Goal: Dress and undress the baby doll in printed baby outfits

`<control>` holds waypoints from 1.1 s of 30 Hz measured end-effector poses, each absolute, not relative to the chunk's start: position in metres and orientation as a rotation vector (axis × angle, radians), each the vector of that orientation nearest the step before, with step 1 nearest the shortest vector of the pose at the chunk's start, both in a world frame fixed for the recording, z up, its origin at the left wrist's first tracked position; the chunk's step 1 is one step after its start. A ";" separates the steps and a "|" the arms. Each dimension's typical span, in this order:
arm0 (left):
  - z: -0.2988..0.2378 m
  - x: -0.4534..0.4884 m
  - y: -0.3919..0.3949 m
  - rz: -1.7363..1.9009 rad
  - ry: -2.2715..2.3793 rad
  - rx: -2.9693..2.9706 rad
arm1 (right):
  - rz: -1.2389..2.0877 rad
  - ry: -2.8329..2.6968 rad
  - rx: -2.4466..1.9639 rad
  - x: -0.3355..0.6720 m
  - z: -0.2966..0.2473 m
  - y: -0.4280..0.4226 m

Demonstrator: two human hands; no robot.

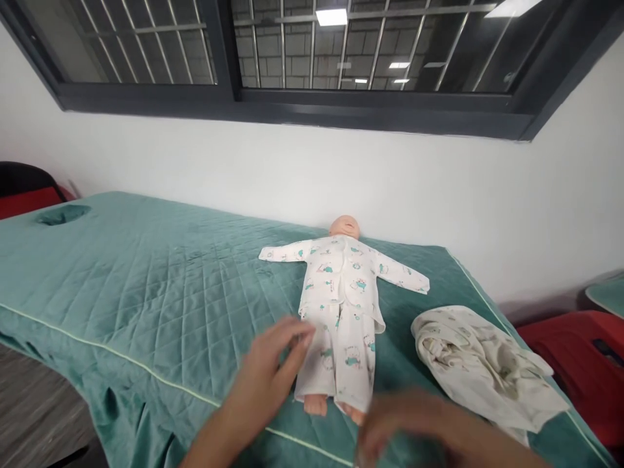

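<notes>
A baby doll (341, 286) in a white printed top and trousers lies on its back on a teal quilted bed (156, 279), head toward the wall, arms spread. My left hand (273, 370) hovers just left of the doll's legs, fingers stretched out and holding nothing. My right hand (414, 426) is low in the view beside the doll's feet, blurred by motion, so its fingers cannot be read. A crumpled cream garment (478, 364) lies on the bed to the right of the doll.
The bed has a face hole (63, 214) at its far left end and stands against a white wall under a barred window (292, 52). A red seat (575, 364) stands at the right, another red and black one (24, 192) at far left.
</notes>
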State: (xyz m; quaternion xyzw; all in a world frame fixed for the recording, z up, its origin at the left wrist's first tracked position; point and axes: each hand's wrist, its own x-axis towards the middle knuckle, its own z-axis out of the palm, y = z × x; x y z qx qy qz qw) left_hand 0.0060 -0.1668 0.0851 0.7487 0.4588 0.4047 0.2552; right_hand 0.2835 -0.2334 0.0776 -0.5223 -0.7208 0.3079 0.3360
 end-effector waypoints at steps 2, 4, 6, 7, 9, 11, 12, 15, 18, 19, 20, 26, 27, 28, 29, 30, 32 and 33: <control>0.091 0.036 -0.117 1.329 1.270 2.053 | 0.885 -1.827 -1.213 0.274 0.109 -0.165; 0.096 0.062 -0.067 1.443 1.226 2.106 | 0.823 -1.601 -1.103 0.260 0.126 -0.094; 0.098 0.083 -0.020 1.466 1.192 2.157 | 0.621 -1.364 -1.107 0.249 0.126 -0.032; 0.098 0.092 0.001 1.442 1.174 2.171 | 0.558 -1.336 -1.143 0.246 0.120 -0.008; 0.095 0.106 0.038 1.351 1.175 2.178 | 0.467 -1.352 -1.281 0.246 0.101 0.026; 0.088 0.116 0.063 1.250 1.180 2.185 | 0.486 -1.377 -1.390 0.251 0.084 0.040; 0.084 0.119 0.071 1.202 1.178 2.189 | 0.523 -1.376 -1.424 0.255 0.077 0.043; 0.072 0.122 0.081 1.110 1.180 2.179 | 0.615 -1.356 -1.448 0.262 0.068 0.041; 0.067 0.120 0.079 1.092 1.213 2.124 | 0.620 -1.373 -1.437 0.263 0.068 0.040; 0.066 0.119 0.078 1.091 1.219 2.108 | 0.619 -1.382 -1.435 0.262 0.068 0.040; 0.067 0.119 0.077 1.091 1.222 2.096 | 0.616 -1.389 -1.433 0.261 0.068 0.041; 0.070 0.120 0.074 1.100 1.230 2.095 | 0.555 -1.461 -1.357 0.260 0.065 0.043; 0.070 0.120 0.074 1.099 1.236 2.100 | 0.547 -1.468 -1.345 0.260 0.065 0.043; 0.070 0.120 0.074 1.101 1.244 2.106 | 0.540 -1.471 -1.334 0.260 0.065 0.043; 0.070 0.121 0.074 1.103 1.250 2.113 | 0.535 -1.473 -1.325 0.260 0.065 0.043; 0.070 0.121 0.074 1.103 1.252 2.119 | 0.532 -1.473 -1.319 0.260 0.065 0.044; 0.070 0.121 0.074 1.098 1.249 2.125 | 0.533 -1.469 -1.316 0.260 0.064 0.044; 0.070 0.120 0.074 1.096 1.246 2.126 | 0.536 -1.464 -1.317 0.260 0.064 0.044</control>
